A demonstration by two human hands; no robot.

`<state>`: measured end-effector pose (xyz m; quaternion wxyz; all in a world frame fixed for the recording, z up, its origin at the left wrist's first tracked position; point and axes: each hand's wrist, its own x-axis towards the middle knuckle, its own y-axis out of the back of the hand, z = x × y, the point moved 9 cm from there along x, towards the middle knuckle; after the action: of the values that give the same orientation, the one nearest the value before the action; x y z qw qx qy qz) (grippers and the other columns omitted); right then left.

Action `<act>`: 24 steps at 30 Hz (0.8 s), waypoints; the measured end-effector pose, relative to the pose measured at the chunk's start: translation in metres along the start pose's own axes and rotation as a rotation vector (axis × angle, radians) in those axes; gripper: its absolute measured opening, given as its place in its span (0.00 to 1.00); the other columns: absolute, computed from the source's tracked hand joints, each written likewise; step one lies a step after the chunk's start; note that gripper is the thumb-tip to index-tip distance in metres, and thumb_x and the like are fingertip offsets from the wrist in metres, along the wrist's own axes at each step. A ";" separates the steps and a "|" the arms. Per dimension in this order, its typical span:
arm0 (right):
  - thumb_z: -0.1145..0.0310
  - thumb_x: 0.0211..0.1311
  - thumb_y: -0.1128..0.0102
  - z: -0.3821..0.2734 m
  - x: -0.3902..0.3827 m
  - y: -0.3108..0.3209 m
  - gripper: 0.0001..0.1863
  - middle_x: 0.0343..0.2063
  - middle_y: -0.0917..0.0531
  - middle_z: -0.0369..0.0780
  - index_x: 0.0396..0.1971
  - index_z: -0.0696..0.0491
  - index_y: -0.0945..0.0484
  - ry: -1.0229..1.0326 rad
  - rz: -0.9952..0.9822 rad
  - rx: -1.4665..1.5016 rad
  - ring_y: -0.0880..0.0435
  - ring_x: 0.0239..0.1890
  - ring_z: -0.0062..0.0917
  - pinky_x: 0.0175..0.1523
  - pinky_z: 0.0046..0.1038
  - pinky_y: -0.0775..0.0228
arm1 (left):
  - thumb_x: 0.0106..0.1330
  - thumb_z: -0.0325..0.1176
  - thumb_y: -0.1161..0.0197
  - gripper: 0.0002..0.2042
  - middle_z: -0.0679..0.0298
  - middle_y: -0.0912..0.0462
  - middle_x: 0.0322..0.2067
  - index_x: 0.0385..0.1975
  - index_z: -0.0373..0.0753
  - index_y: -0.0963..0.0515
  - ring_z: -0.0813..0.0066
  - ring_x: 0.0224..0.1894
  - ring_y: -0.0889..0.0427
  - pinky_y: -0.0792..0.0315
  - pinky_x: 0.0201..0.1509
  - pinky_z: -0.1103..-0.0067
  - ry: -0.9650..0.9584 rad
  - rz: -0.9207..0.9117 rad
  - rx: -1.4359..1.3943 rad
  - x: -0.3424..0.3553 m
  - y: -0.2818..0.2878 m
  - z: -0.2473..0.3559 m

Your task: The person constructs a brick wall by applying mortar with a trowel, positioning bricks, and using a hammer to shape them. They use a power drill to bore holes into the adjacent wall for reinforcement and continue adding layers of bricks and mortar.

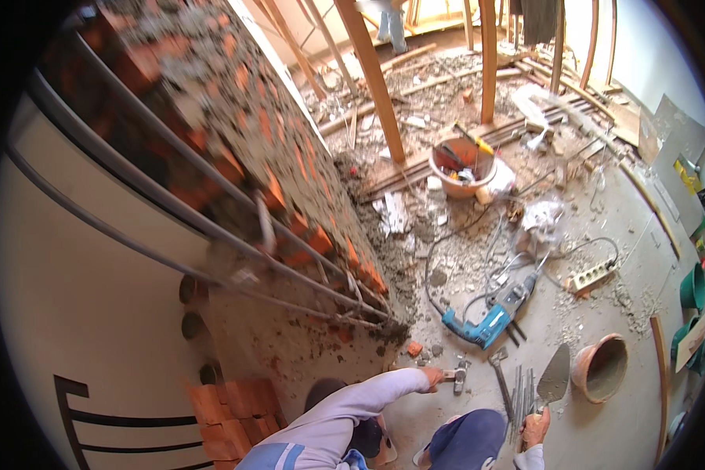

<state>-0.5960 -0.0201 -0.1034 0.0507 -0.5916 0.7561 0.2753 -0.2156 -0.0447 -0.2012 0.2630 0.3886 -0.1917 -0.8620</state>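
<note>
My left hand [432, 379] is closed round the handle of a hammer [460, 378], its metal head just above the floor. Low on the right, my right hand [534, 428] grips a pointed trowel [554, 376], blade directed away from me. Between the hands lie a chisel-like tool [501, 376] and several thin metal rods [520, 395]. A mortar-stained bucket [601, 368] lies tilted right of the trowel. Beyond the hammer is a blue rotary hammer drill [489, 323] with its cord on the floor.
A rough brick wall [274, 141] rises at left, with grey conduits [204, 223] along it. Stacked bricks [231, 415] stand lower left. A tool bucket [462, 166], wooden props [487, 63], a power strip [593, 278] and rubble lie ahead. Another person's legs [392, 27] show far back.
</note>
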 end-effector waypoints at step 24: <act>0.70 0.50 0.39 -0.246 -0.253 0.053 0.08 0.23 0.18 0.44 0.30 0.58 0.24 0.015 -0.934 -1.048 0.18 0.24 0.28 0.30 0.31 0.23 | 0.59 0.66 0.50 0.41 0.47 0.41 0.65 0.68 0.48 0.43 0.45 0.66 0.39 0.44 0.68 0.60 0.527 0.173 -0.769 -0.508 -0.049 0.208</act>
<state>-0.5091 0.0902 0.2251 -0.1334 -0.8027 0.1910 0.5489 -0.1065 0.3263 0.1919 0.4982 0.4511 0.1830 -0.7175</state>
